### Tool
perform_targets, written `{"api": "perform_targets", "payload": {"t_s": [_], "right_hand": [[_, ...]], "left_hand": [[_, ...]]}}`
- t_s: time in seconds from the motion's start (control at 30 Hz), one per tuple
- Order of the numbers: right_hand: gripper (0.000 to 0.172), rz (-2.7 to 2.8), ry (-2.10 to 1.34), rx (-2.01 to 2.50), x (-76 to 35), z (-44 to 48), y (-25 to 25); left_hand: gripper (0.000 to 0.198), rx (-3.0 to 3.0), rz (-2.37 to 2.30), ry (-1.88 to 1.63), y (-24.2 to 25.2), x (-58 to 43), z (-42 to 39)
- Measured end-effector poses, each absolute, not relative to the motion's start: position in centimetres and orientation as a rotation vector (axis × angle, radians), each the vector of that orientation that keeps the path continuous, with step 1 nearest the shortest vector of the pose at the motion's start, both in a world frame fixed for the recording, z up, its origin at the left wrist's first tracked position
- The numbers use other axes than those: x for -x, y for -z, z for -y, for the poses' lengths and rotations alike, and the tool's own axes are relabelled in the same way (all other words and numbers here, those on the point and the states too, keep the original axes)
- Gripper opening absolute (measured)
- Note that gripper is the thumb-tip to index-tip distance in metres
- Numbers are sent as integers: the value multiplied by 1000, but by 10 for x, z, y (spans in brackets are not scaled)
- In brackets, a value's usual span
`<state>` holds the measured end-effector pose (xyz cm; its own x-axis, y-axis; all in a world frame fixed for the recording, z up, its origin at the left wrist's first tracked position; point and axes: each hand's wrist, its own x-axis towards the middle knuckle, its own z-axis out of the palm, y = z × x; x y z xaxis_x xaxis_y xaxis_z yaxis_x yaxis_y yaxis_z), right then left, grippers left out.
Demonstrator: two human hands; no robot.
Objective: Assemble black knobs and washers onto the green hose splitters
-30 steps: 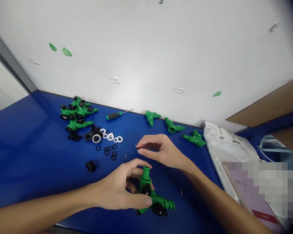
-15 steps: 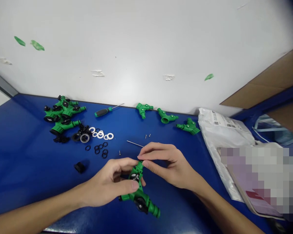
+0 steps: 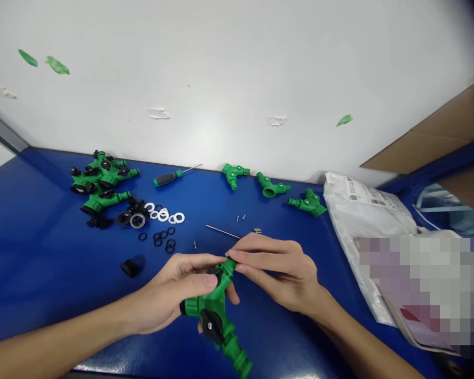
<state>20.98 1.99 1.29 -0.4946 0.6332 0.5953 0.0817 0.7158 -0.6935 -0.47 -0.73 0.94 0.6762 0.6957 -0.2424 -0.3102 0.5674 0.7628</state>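
My left hand (image 3: 174, 292) is wrapped round a green Y-shaped hose splitter (image 3: 213, 302) with black valve knobs, its thumb over the upper knob. One outlet points up and away, the other down toward the front edge. At the far outlet's tip, my right hand (image 3: 282, 271) pinches a small black O-ring (image 3: 231, 258), mostly hidden by the fingertips. How far the ring sits on the outlet, I cannot tell. Loose black O-rings (image 3: 170, 245) lie beyond my left hand, beside white washers (image 3: 163, 215).
Fitted splitters (image 3: 102, 179) are heaped back left, near black parts (image 3: 136, 210). A green-handled screwdriver (image 3: 168, 178) and bare green splitter bodies (image 3: 274, 188) line the wall. Another screwdriver (image 3: 223, 231) and screws (image 3: 195, 245) lie mid-table. A white plastic bag (image 3: 363, 210) is at right.
The splitter has turned in my left hand, so its lower knob and near outlet have swung left and down. My right fingertips remain at the far outlet's tip.
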Motion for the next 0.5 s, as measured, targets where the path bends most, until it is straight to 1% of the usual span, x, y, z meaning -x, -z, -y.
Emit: {"api": "perform_targets", "payload": {"t_s": [0.1,0.17,0.27,0.37,0.43,0.5], "right_hand": [[39,1911,-712,561,-204,-15,-13],[37,1839,-757,573,-201,-13,-13],[35,1683,-978,601,-198,-11,-13],[28,1538,-1212,614,-198,-12,-9],[25,1487,-1297,604,-198,-13,-8],[26,1485,-1354,594,-199,-14,-8]], "left_hand": [[41,-697,-569,-670,-11,4,7],[40,-710,-552,-674,-10,4,8],[39,-770,-524,-674,-9,6,9],[41,-840,-525,-686,-8,9,10],[40,-885,-536,-680,-8,11,10],[38,-922,-546,-661,-9,12,10]]}}
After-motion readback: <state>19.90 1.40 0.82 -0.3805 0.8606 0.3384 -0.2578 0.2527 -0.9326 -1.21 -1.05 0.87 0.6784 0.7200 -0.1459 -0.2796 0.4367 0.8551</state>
